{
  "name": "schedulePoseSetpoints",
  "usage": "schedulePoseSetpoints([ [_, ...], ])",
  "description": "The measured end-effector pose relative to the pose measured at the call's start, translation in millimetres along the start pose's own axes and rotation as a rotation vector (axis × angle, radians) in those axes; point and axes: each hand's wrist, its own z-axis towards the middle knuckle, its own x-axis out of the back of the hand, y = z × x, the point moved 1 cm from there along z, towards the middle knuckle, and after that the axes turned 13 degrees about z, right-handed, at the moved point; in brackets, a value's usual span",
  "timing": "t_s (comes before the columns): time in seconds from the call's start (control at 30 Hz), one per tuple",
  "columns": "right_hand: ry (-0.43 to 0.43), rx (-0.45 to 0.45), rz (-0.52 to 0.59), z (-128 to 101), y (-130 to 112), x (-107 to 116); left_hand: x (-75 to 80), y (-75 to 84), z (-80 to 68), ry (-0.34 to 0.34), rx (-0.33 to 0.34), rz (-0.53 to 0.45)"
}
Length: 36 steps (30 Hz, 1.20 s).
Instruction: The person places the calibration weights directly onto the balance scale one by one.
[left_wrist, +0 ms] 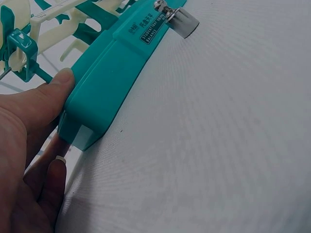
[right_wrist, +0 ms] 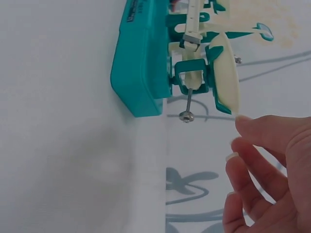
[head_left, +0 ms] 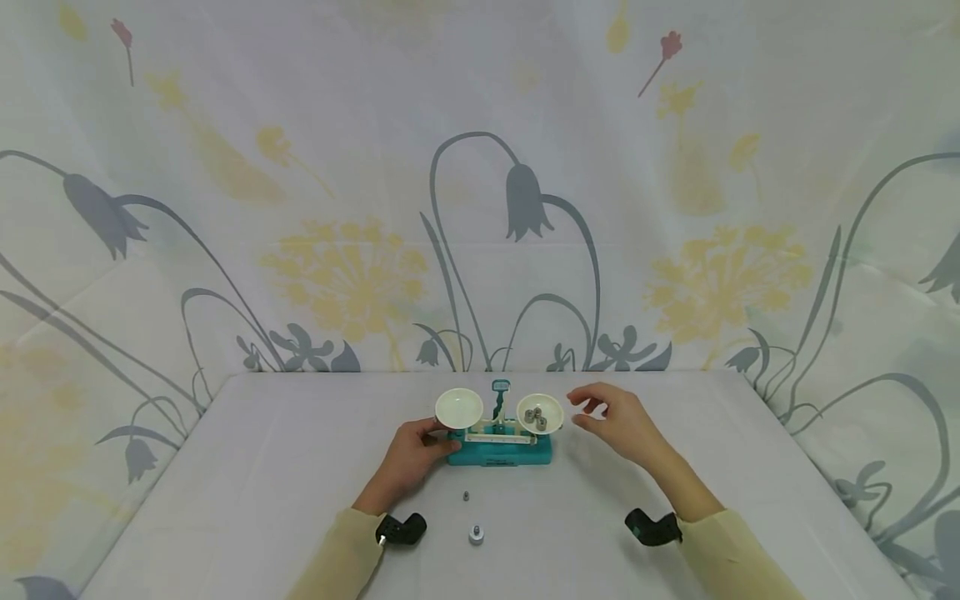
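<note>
Nearest the head camera, low in the frame, lay a squat silver cylindrical metal weight (head_left: 476,534), and just above it a much smaller grey metal weight (head_left: 466,496), both on the pale grey tablecloth (head_left: 247,483). At the centre of the frame stood the teal plastic balance scale with two cream pans (head_left: 499,433). I had my left hand (head_left: 408,458) on the scale's left end, thumb pressed to the teal base and the other fingers curled round its corner. My right hand (head_left: 617,421) hovered just right of the right-hand cream pan (head_left: 540,412), fingers loosely bent and apart, clamped on nothing. Several small metal weights (head_left: 534,416) sat in that pan; the left-hand cream pan (head_left: 459,407) was bare. I judged the scale light and rigid, its beam and pans delicate and free to swing, so the solid base was the safe place to grip. The polished weights looked dense and slippery, best pinched by their knobs.
</note>
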Motion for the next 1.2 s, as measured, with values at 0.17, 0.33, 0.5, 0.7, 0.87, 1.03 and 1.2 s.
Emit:
schedulePoseSetpoints([
  [0.17, 0.005, -0.011, 0.005, -3.8, 6.2, -3.4, 0.0, -0.2, 0.5, 0.005, -0.004, -0.008],
  [0.33, -0.002, -0.057, 0.038, -7.3, 9.2, -7.5, 0.3, 1.3, 0.4, 0.005, -0.003, -0.004],
  [0.5, -0.007, -0.089, 0.073, -9.9, 15.2, -12.9, 0.6, 1.3, -0.2, 0.002, -0.005, 0.002],
  [0.7, -0.004, -0.098, 0.116, -12.4, 21.5, -20.3, 1.4, 2.3, -0.7, -0.004, -0.003, 0.002],
  [0.87, -0.002, -0.107, 0.148, -12.9, 23.1, -26.7, 1.1, 0.6, 0.2, -0.005, 0.0, 0.0],
  [1.03, -0.002, -0.133, 0.18, -13.4, 26.4, -32.7, 0.9, -0.2, 0.2, -0.004, 0.0, -0.003],
  [1.2, 0.007, -0.147, 0.192, -12.0, 31.6, -38.3, 1.4, 1.7, -0.8, -0.006, -0.003, -0.006],
])
